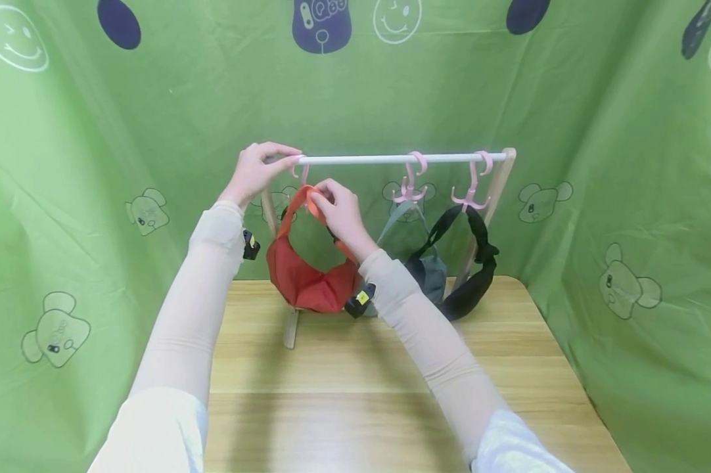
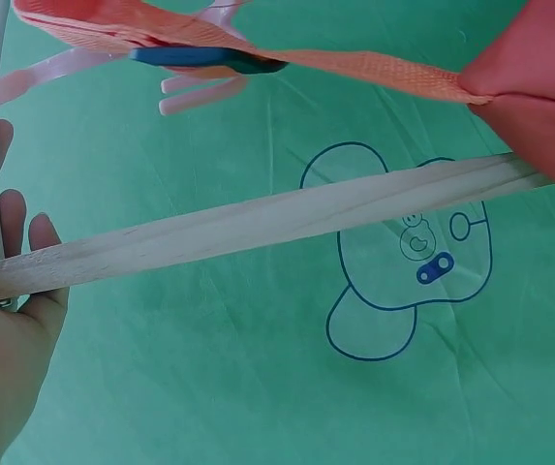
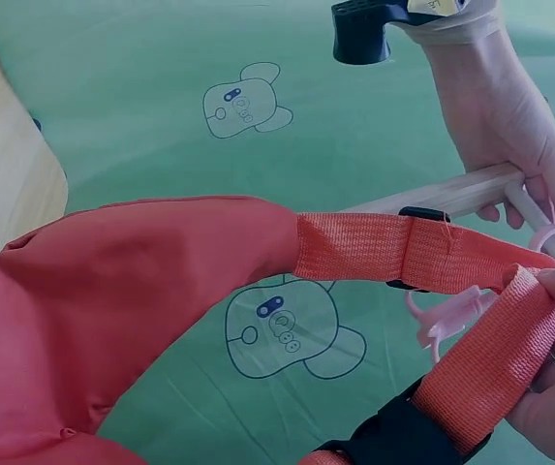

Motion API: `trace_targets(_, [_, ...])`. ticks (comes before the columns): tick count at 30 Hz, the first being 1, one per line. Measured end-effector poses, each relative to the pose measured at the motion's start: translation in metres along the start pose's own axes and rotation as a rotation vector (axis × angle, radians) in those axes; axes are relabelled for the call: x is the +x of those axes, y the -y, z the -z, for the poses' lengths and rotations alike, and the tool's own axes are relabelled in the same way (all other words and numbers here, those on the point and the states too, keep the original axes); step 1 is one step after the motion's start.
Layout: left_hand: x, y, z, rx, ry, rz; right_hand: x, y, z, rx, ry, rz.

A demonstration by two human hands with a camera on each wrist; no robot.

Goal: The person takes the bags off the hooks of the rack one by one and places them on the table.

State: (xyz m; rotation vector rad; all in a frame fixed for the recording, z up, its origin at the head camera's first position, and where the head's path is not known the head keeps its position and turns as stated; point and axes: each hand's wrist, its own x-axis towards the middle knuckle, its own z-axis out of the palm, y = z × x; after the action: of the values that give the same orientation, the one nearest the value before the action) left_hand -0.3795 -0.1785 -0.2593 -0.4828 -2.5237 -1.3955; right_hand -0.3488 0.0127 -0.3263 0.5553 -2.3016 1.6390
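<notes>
At the left end of a white-railed rack (image 1: 355, 159), my left hand (image 1: 255, 169) grips the corner where the rail meets the wooden post (image 2: 258, 225). A red bag (image 1: 311, 286) hangs below, its orange strap (image 3: 490, 363) up at a pink hook (image 1: 305, 175) on the rail. My right hand (image 1: 342, 211) pinches the top of that strap between thumb and fingers. A dark buckle (image 3: 424, 213) sits on the strap. Whether the strap lies fully over a prong of the hook is partly hidden by the right hand.
Two more pink hooks (image 1: 410, 190) hang farther right. One carries a grey bag (image 1: 434, 276), the other a black bag (image 1: 470, 292). The right post (image 1: 500, 177) stands just beyond them. Below is a wooden table (image 1: 332, 394); a green curtain (image 1: 213, 98) surrounds it.
</notes>
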Motion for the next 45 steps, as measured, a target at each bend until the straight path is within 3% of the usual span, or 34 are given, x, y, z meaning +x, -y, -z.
trace_targets(8, [-0.003,-0.002,-0.001,0.021,-0.007,-0.029,-0.003,0.008,0.004,0.026,0.0,0.015])
trace_targets(23, [-0.003,-0.002,-0.002,0.005,-0.017,-0.017,-0.008,0.01,0.012,-0.022,-0.035,0.064])
trace_targets(45, [-0.003,-0.003,-0.003,-0.008,-0.021,-0.009,-0.024,0.011,0.023,0.062,-0.002,0.083])
